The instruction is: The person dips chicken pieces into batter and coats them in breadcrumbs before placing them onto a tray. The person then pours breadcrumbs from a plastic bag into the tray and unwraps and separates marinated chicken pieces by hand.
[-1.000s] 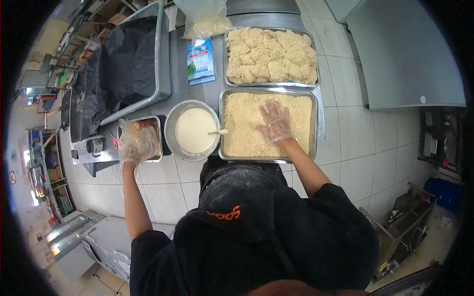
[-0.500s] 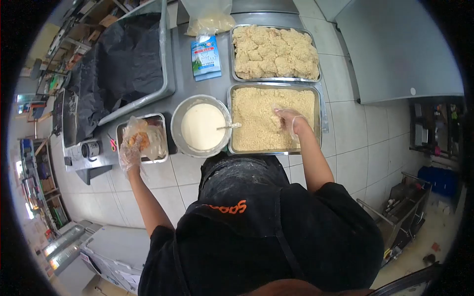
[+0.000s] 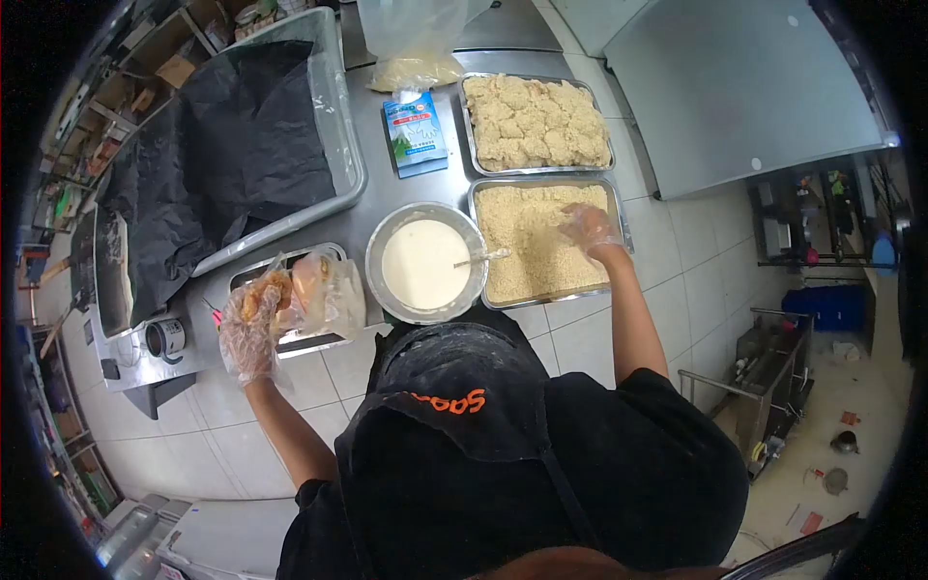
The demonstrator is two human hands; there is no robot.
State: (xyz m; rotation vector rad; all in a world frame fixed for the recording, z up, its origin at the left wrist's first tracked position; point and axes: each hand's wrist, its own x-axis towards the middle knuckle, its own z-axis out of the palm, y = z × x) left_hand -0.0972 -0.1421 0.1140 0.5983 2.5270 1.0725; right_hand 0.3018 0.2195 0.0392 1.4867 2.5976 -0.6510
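My left hand point(image 3: 249, 340), in a clear plastic glove, holds a brownish-orange piece of food point(image 3: 267, 296) at the left side of a small metal tray point(image 3: 314, 342) with a plastic bag point(image 3: 329, 295) in it. My gloved right hand point(image 3: 590, 228) is over the right part of a tray of pale crumbs point(image 3: 527, 242); its fingers are blurred, and crumbs blur beside them. Between the hands stands a metal bowl of white batter point(image 3: 425, 266), a utensil handle resting over its right rim. Behind the crumb tray, another tray holds crumb-coated pieces point(image 3: 536, 124).
A large grey tub point(image 3: 350, 159) lined with black plastic stands at the left. A blue packet point(image 3: 416, 133) and a clear bag of crumbs point(image 3: 414, 70) lie behind the bowl. A cup point(image 3: 165, 337) sits at the left table edge.
My left hand has lifted the brownish piece from the bag's opening. My right hand, flat on the crumbs at first, has risen and moved toward the tray's right side. The view has shifted.
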